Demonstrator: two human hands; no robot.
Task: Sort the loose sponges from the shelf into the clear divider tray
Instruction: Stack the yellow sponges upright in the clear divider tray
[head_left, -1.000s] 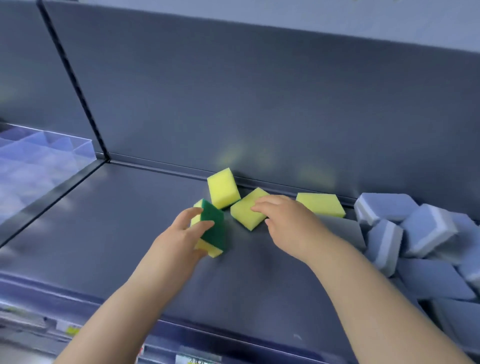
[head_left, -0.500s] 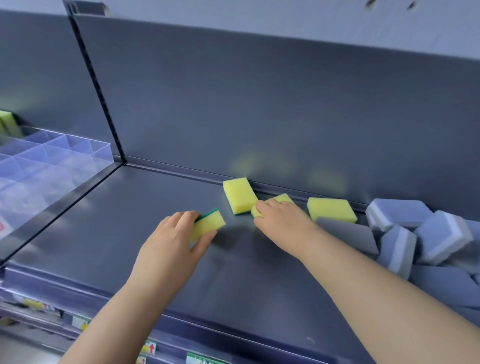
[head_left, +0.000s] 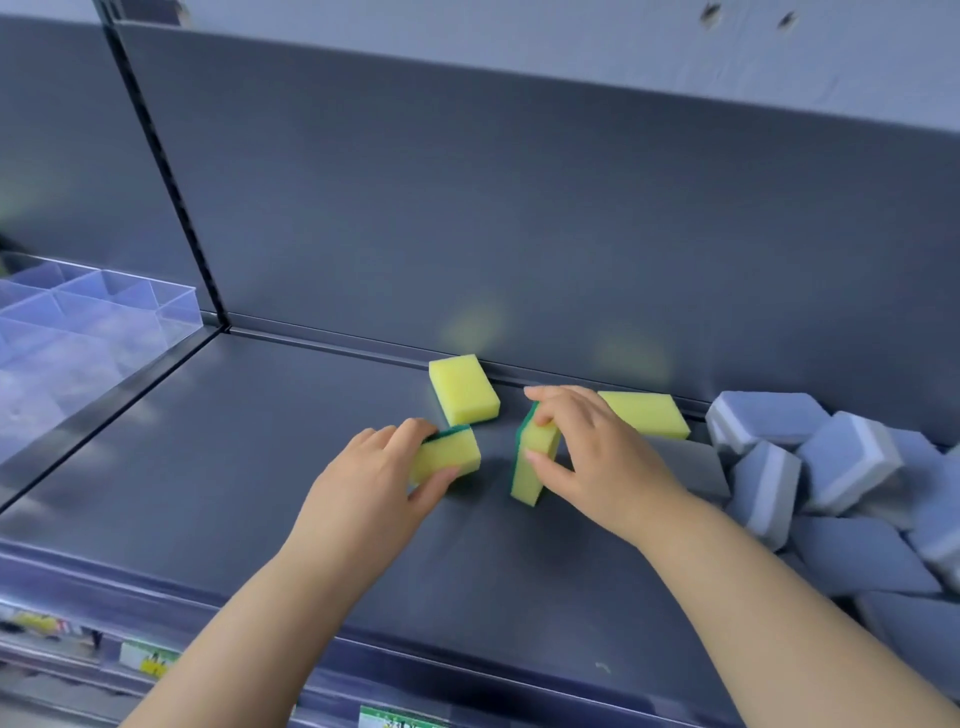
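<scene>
Head view, the only one going. Gripping a green-backed sponge (head_left: 449, 457) with the left hand (head_left: 374, 483), fingers curled over the far edge, thumb against the near side, the thing sitting low on the shelf (head_left: 234, 467). Pinching a second green-backed sponge (head_left: 535, 467) with the right hand (head_left: 597, 452), standing it on its short end, thumb on the yellow face, fingers wrapped over the top. Probably loading up one per hand to save trips, going by the task.

Lying flat by the back wall: a loose yellow sponge (head_left: 464, 389) just behind the left-hand one, and another yellow sponge (head_left: 647, 413) partly hidden behind the right hand. Heaping up at the right end: a grey sponge pile (head_left: 841, 462), untouched, so likely going colour by colour.

Sitting well off to the left, past the shelf upright: the clear divider tray (head_left: 104, 306). Not seeing any sponge in the compartments showing, so guessing the sorting is barely getting started, with carrying both across looking like the next job.

Writing-wise, spotting a yellowish price tag (head_left: 148, 660) and a green tag (head_left: 389, 719) on the front rail, both too blurred for reading. Not finding any brand on the sponges either.
</scene>
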